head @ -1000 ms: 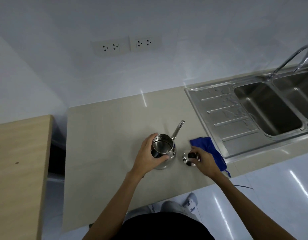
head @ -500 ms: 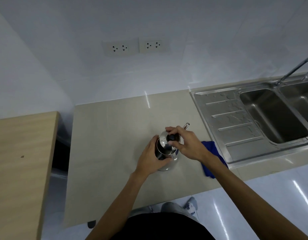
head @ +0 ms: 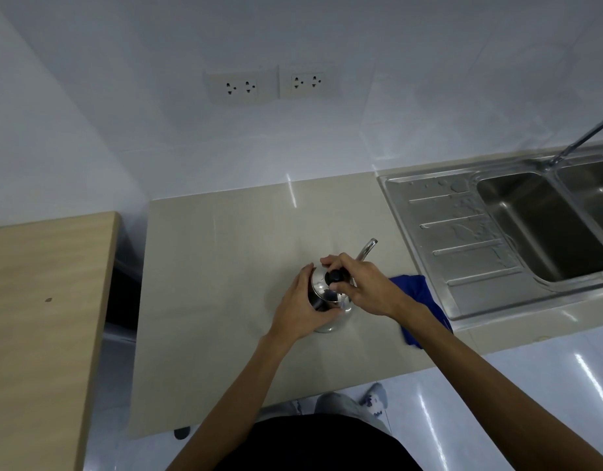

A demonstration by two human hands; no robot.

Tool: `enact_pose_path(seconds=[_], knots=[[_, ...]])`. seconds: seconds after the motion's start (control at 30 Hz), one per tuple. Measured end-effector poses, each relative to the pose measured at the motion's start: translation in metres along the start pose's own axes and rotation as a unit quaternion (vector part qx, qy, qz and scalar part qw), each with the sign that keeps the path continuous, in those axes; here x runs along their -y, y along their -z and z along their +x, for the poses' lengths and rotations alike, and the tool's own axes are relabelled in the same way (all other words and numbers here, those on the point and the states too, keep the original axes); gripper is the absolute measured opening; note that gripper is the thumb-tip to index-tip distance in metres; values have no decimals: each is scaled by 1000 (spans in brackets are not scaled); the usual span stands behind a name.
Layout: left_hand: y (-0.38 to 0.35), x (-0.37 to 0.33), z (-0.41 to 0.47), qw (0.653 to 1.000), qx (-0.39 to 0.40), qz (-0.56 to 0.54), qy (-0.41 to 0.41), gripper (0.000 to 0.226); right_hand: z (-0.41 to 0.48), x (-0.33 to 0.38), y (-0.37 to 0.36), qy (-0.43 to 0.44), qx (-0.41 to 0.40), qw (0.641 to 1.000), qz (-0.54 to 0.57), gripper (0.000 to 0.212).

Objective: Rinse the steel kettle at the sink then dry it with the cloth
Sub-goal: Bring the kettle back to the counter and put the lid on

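In the head view, the only one given, the steel kettle (head: 330, 302) is standing upright on the beige counter (head: 225, 266), well to the left of the sink (head: 544, 226), with its thin spout (head: 367, 249) pointing up and away toward the draining board (head: 463, 239). The left hand (head: 301, 309) is wrapping around the kettle's near-left side, fingers closed against the body and steadying it. The right hand (head: 364, 288) is reaching over the top, its fingertips pinching the black knob (head: 334, 276) of the lid (head: 322, 287), which is sitting on or just at the kettle's mouth; whether it is fully seated cannot be told. The blue cloth (head: 417, 294) is lying crumpled on the counter just beside the kettle on the right, partly hidden under the right forearm, its far edge touching the draining board's rim. Water drops are showing on the draining board, and no water is running from the tap (head: 580, 141). Judging from this, the task is looking close to its end: the kettle is back on the counter, the cloth is put down and the lid is going on. Whether the steel is truly dry cannot be told. At most, pressing the lid home and letting go seem to be remaining.
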State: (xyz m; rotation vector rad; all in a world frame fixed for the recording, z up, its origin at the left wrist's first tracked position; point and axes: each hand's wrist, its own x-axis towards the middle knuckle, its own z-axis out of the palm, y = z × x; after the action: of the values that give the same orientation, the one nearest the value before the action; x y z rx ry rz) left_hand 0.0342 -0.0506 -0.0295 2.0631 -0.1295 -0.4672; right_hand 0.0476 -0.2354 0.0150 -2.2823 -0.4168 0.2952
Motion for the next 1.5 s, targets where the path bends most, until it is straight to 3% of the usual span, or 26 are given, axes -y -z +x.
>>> enact_pose_path(seconds=[0.33, 1.1, 1.5], knots=[[0, 0, 0, 1000, -3, 0, -10, 99, 1, 4, 2, 14, 7, 998, -57, 23], [-4, 10, 7, 999, 0, -38, -12, 99, 6, 7, 5, -17, 29, 998, -58, 25], [-46, -15, -1, 975, -197, -103, 30, 95, 12, 8, -6, -30, -66, 994, -79, 44]])
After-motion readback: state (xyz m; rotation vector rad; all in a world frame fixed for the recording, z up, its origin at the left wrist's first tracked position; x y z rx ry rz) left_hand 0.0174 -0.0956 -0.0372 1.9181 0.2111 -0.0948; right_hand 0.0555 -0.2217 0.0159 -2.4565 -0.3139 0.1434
